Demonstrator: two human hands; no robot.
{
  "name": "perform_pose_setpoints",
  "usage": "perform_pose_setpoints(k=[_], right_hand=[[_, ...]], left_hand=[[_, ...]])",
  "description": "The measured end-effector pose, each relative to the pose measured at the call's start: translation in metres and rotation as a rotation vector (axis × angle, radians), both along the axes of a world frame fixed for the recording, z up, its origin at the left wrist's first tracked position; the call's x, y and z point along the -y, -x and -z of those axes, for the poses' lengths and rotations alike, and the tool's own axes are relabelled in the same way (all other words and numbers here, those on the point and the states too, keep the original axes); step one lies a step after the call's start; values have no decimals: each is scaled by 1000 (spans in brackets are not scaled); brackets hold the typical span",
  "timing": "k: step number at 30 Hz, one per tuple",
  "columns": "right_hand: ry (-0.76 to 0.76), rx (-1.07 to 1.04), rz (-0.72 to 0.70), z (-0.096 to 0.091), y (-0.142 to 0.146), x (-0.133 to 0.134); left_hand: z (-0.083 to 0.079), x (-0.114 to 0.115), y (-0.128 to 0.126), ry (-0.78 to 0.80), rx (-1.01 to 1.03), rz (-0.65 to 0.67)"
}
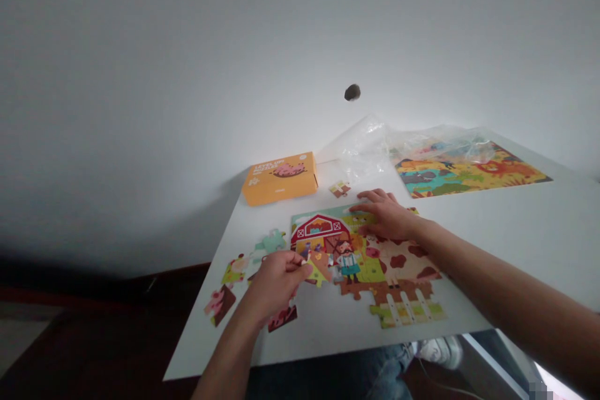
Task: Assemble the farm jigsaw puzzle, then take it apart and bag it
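A partly assembled farm jigsaw (370, 262) with a red barn, a farmer and a spotted cow lies on the white table (515, 237). My left hand (276, 281) pinches a yellow-green puzzle piece (319, 272) at the jigsaw's left edge. My right hand (387, 212) lies flat with fingers stretched out on the jigsaw's upper part, pressing it down. Loose pieces (234, 269) lie to the left of my left hand, one dark red piece (282, 317) just below it.
An orange puzzle box (280, 178) stands at the table's far left. A crumpled clear plastic bag (370, 147) and a second finished colourful jigsaw (469, 175) lie at the far right. One loose piece (340, 189) sits beside the box. A white shoe (438, 350) shows below the table's edge.
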State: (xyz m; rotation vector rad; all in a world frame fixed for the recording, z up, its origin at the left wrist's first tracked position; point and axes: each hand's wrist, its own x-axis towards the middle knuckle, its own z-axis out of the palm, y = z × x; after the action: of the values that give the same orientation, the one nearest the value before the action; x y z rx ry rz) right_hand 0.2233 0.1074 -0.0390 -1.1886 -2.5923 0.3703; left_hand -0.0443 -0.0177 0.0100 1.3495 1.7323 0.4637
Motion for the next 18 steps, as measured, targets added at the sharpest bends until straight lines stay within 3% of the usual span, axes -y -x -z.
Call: perform_pose_setpoints(k=[6,9,12,14,18], right_hand=[[-21,7,-2,1,0,1],[-30,8,-4,2,-1,1],[-30,12,-4,4,-1,0],[-31,8,-2,5,-1,-1],[-24,4,-9,4,-1,-1]], left_hand=[[2,13,-16,30,-482,171],[-3,18,-21,-115,-658,199],[-4,19,-22,-344,-556,425],[-2,19,-22,-403,-472,581],[1,20,-19,-382,-492,650]])
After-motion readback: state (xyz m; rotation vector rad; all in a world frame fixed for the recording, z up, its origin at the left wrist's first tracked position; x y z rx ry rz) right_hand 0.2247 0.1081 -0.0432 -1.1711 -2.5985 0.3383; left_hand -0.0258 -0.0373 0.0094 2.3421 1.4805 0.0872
